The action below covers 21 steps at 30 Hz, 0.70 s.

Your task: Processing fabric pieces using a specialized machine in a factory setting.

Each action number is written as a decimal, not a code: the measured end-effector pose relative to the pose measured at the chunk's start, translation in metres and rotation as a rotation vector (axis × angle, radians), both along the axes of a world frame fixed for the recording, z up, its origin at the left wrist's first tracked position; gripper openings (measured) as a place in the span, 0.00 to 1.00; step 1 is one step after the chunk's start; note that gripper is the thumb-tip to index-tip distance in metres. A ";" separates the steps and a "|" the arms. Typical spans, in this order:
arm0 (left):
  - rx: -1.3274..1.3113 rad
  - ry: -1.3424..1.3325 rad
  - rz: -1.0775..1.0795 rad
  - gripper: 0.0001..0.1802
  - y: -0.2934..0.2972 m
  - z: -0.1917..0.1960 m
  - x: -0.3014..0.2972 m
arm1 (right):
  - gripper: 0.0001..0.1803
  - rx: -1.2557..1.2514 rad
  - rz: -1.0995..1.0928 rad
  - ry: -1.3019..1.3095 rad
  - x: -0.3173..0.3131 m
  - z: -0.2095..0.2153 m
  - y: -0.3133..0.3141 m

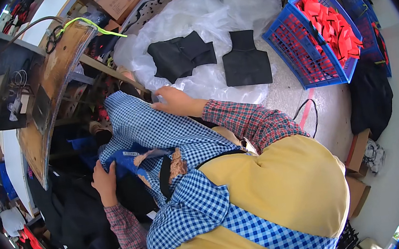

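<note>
A blue-and-white gingham apron (158, 125) is spread out in front of my body, its lower part lifted and folded. My right hand (175, 101) grips its far edge between thumb and fingers. On the near left side, my left hand (104, 183) pinches the apron's other edge, its fingertips partly hidden by the cloth. Between the hands show a blue patch (124, 162) with a small label, tan torn-looking spots (178, 164) and a black strap (165, 176). Plaid sleeves cover both my forearms, and yellow clothing (274, 184) lies over my body.
Black cut fabric pieces (246, 60) lie on clear plastic sheeting (184, 24) on the floor. A blue crate (293, 41) full of red pieces stands at the right. Left is a worn wooden table (54, 81) with scissors (54, 38). Dark cloth (80, 219) is heaped at lower left.
</note>
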<state>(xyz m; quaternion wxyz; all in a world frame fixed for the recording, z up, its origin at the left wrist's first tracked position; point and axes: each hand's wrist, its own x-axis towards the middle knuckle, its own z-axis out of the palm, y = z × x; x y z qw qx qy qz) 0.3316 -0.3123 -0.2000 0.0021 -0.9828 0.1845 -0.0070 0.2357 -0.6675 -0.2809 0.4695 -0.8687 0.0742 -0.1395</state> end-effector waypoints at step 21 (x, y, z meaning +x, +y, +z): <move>-0.265 0.265 -0.234 0.15 -0.016 -0.062 0.091 | 0.16 -0.095 -0.127 0.615 -0.063 -0.142 -0.056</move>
